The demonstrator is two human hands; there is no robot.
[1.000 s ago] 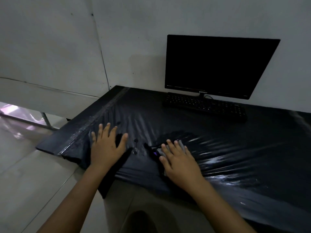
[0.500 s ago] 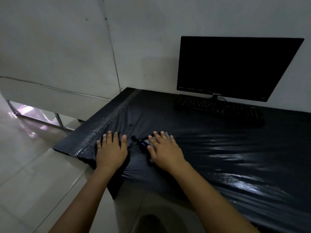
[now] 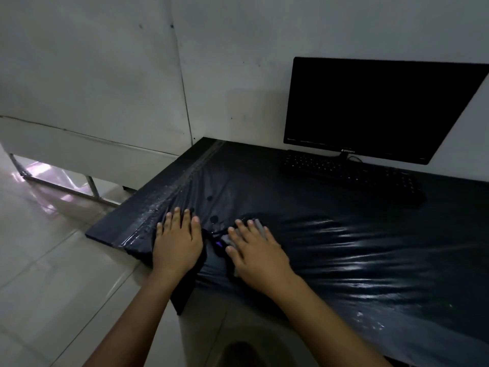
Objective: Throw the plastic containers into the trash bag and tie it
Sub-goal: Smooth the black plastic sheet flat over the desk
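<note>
Two bare forearms reach up from the bottom of the frame to the near left corner of a dark desk [image 3: 148, 218] covered in glossy black plastic. The left hand [image 3: 176, 241] lies flat, palm down, fingers straight and close together, pressing on a black bag [image 3: 185, 284] whose loose end hangs over the desk edge just below the wrist. The right hand [image 3: 256, 252] is also palm down in the lower centre, fingers straight and slightly spread, resting on a small pale grey thing [image 3: 258, 225] that shows only past the fingertips; what it is cannot be told, and neither hand curls around anything. Between the two hands sits a small dark object with a purple glint [image 3: 218, 244], too dim to identify. No plastic containers can be made out. Counted: two hands, one bag, one monitor [image 3: 375, 109] with a dark screen at upper right, and one black keyboard [image 3: 352, 174] just in front of it, well apart from the hands. Grey walls meet in a corner at upper centre, and pale floor tiles [image 3: 53, 260] fill the lower left. Compared with half a second ago, both hands keep nearly the same flat pose on the plastic, the right fingers now lying a little further apart, while the view has swung slightly left so the monitor sits closer to the right edge.
</note>
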